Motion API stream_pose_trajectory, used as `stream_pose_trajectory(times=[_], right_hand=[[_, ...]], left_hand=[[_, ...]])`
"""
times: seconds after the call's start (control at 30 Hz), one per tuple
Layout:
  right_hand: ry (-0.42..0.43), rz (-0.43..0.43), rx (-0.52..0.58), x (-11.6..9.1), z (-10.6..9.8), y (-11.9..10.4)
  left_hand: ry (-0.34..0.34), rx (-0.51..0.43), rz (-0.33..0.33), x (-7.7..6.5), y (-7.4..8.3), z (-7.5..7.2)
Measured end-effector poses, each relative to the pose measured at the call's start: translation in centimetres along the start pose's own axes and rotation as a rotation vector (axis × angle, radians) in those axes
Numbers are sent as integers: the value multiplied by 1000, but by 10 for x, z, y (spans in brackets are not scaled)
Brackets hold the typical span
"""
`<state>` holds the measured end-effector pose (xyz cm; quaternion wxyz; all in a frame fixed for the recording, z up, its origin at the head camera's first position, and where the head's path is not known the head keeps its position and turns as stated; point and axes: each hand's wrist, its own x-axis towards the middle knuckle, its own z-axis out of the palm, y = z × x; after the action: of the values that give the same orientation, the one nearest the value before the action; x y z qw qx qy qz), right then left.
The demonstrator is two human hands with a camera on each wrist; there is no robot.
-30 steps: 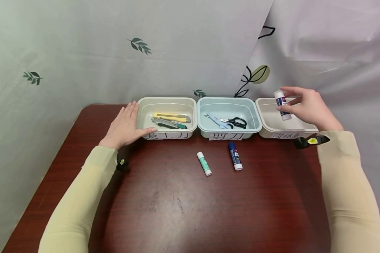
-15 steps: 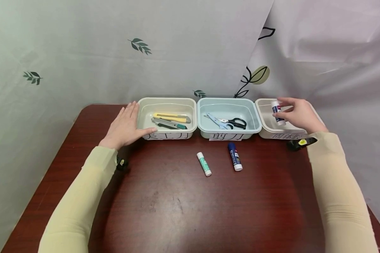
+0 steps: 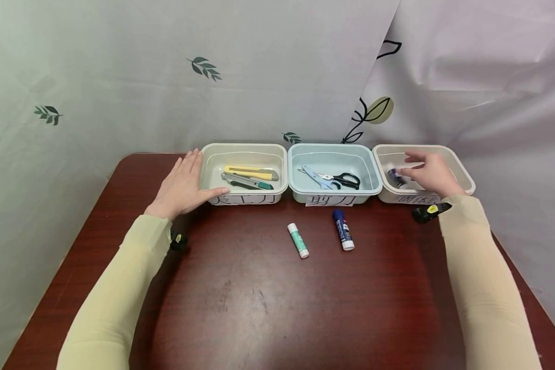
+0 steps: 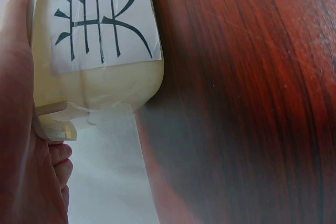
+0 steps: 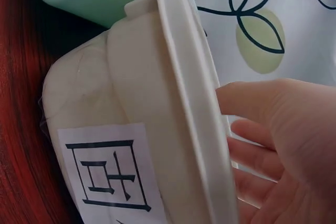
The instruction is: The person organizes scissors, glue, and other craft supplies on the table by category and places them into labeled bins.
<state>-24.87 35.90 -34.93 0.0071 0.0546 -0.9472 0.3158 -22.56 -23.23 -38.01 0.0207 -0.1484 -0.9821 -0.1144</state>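
My left hand [image 3: 178, 185] lies along the left end of the left cream bin [image 3: 282, 149], fingers straight, thumb over its front rim. In that bin are a yellow utility knife [image 3: 247, 171] and grey-green utility knives [image 3: 250, 181]. My right hand [image 3: 430, 172] reaches into the right cream bin [image 3: 467, 177], thumb and fingers apart. A dark blue glue stick [image 3: 396, 178] lies tilted in this bin by the thumb tip, slightly blurred. The right wrist view hides the glue stick behind the bin wall [image 5: 142, 77]; the hand [image 5: 294, 145] shows loosely bent fingers.
Between the cream bins stands a light blue bin [image 3: 300, 187] holding blue scissors [image 3: 319, 177] and black-handled scissors [image 3: 347, 179]. A green-white glue stick [image 3: 298, 240] and a blue glue stick [image 3: 343, 229] lie on the dark red table [image 3: 277, 308]. A patterned sheet [image 3: 259, 77] hangs behind.
My right hand has moved down and left into the right bin. The glue stick it held has left its grip and is now low in the bin. The left hand stays in place.
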Motion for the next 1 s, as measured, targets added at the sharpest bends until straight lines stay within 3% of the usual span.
stream_pose_trajectory(times=[0.4, 1.0], right_hand=[[75, 19, 25, -5, -3, -1], [169, -1, -7, -22, -17, -28]], left_hand=[[9, -2, 1, 0, 0, 1], [8, 0, -4, 0, 2, 0]])
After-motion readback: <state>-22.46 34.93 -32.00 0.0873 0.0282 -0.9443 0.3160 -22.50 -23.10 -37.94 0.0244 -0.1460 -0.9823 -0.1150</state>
